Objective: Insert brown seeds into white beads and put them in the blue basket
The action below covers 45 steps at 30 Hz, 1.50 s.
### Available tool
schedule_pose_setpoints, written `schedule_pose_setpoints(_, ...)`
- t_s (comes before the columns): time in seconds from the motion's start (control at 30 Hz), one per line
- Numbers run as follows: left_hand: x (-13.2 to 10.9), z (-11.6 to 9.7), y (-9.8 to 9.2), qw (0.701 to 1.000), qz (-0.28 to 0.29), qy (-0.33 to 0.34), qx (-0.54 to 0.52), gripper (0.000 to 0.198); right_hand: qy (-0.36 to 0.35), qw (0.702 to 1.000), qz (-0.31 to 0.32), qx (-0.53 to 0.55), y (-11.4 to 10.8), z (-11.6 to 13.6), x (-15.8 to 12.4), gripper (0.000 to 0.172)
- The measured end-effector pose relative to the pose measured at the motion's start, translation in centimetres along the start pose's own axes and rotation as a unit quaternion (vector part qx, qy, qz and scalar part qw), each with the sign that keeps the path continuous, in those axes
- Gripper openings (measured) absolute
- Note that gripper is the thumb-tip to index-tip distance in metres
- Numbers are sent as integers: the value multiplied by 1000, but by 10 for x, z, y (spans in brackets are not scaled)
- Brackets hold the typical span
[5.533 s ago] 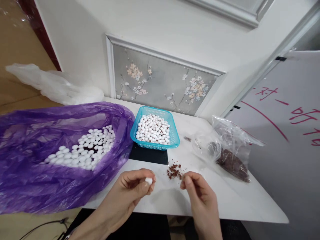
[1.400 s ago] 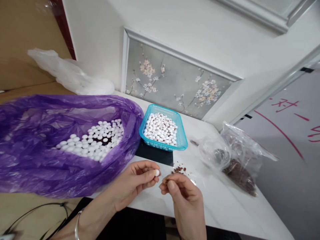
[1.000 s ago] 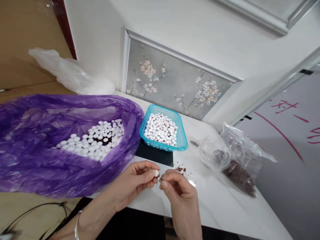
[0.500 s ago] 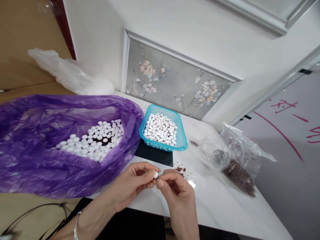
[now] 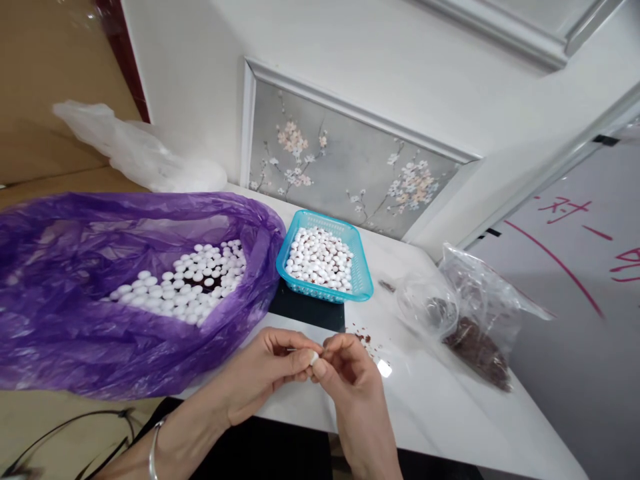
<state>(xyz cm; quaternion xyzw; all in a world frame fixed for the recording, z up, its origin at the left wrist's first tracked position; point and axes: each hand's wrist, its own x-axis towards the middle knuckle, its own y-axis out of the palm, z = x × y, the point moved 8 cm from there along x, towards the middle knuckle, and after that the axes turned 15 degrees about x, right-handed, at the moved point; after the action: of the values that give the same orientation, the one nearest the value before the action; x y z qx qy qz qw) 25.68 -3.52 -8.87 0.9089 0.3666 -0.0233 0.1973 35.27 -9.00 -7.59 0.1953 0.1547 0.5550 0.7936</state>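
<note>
A small white oval ball [image 5: 315,358] sits at the fingertips in front of me. My left hand [image 5: 270,368] pinches it between thumb and forefinger. Close against it, my right hand [image 5: 356,393] is also closed in a pinch at the ball, and whatever else it holds is too small or hidden to make out. Behind my hands stands a turquoise basket [image 5: 368,270] filled with similar white balls [image 5: 320,259], some with reddish-brown bits among them. To the left, an open purple plastic bag [image 5: 55,313] holds many more white balls [image 5: 165,293] around a dark patch.
Reddish-brown flakes [image 5: 364,337] lie scattered on the white table [image 5: 450,413]. At the right stand a clear plastic tub [image 5: 427,307] and a clear bag of brown material [image 5: 477,347]. A framed flower picture [image 5: 345,160] leans behind; a white plastic bag [image 5: 135,150] lies back left.
My right fingertips have come up closer to the ball, and both hands now meet around it, leaving less of it showing. The camera view has shifted slightly.
</note>
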Motion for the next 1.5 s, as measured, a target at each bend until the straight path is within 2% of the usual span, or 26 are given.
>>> schedule_pose_setpoints(0.13, 1, 0, 2, 1000, 9, 6, 12, 14, 5, 1000, 13, 25, 1, -1, 3, 25)
schedule_pose_setpoints(0.27, 1, 3, 3, 999, 12, 1, -35, 13, 0, 998, 18, 55, 2, -5, 2, 32)
schedule_pose_setpoints(0.33, 0, 5, 0, 998, -4, -16, -66, 13, -19, 997, 15, 72, -2, -4, 0, 34)
schedule_pose_setpoints(0.4, 0, 6, -4, 996, -26, -32, -85, 16, -48, 997, -4, 56, -14, 2, -1, 28)
schedule_pose_setpoints(0.47, 0, 6, -6, 995, -34, -42, -86, 16, -85, 995, -43, -10, -33, 12, -1, 21)
schedule_pose_setpoints(0.53, 0, 6, -7, 995, -34, -47, -76, 17, -127, 981, -100, -108, -57, 26, 0, 20)
schedule_pose_setpoints(0.6, 0, 4, -10, 996, -47, -40, -65, 21, -158, 951, -169, -206, -84, 40, 0, 25)
schedule_pose_setpoints(0.67, 1, 3, -15, 996, -73, -26, -51, 25, -167, 919, -211, -290, -104, 47, -1, 30)
schedule_pose_setpoints(0.77, 2, 3, -20, 995, -101, -10, -21, 22, -153, 895, -216, -358, -119, 45, -1, 35)
schedule_pose_setpoints(0.87, 2, 0, -22, 993, -121, 2, -14, 21, -144, 886, -202, -392, -120, 41, 1, 33)
schedule_pose_setpoints(1.0, 8, -19, -22, 988, -153, 26, 14, 22, -142, 862, -173, -455, -111, 44, 14, 31)
schedule_pose_setpoints(1.1, 22, -51, -23, 975, -193, 85, 74, 25, -123, 841, -154, -504, -105, 46, 27, 28)
schedule_pose_setpoints(1.23, 43, -87, -14, 955, -197, 151, 160, 48, -93, 822, -127, -548, -100, 42, 36, 18)
schedule_pose_setpoints(1.37, 50, -97, -7, 946, -190, 176, 195, 67, -86, 818, -119, -556, -104, 36, 34, 18)
schedule_pose_setpoints(1.43, 44, -104, -8, 918, -203, 200, 277, 66, -85, 820, -129, -551, -109, 35, 32, 18)
schedule_pose_setpoints(1.5, 32, -114, -15, 870, -221, 215, 385, 59, -81, 826, -144, -539, -111, 34, 28, 18)
